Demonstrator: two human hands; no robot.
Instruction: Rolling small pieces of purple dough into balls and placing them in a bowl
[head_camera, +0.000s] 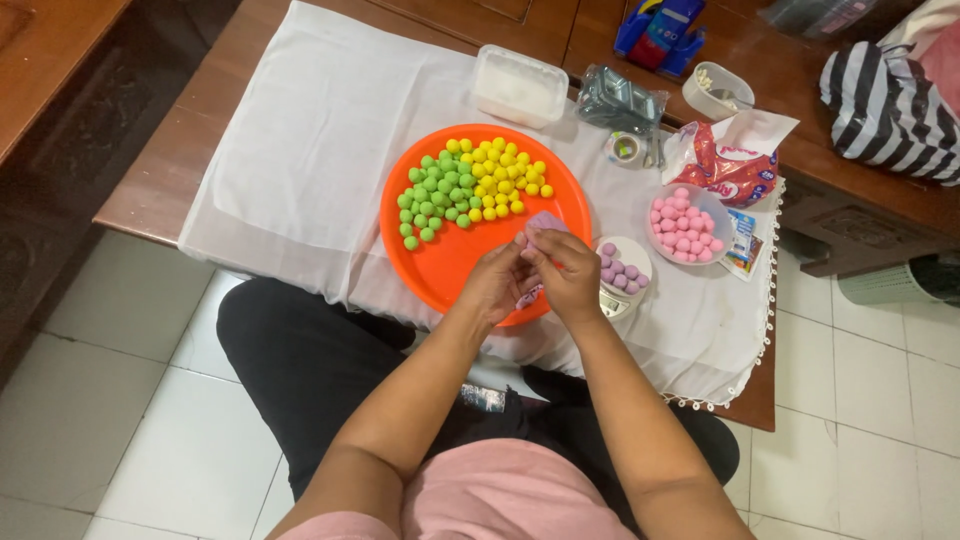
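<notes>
Pink dough piece held over an orange tray.
It is pinched between the left hand and right hand; green balls and yellow balls are heaped nearby.

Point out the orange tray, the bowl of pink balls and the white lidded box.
Orange tray (450, 262): head view, bare bottom left of the hands.
Bowl of pink balls (712, 203): head view, right rim.
White box (518, 86): head view, middle of the lid.
</notes>
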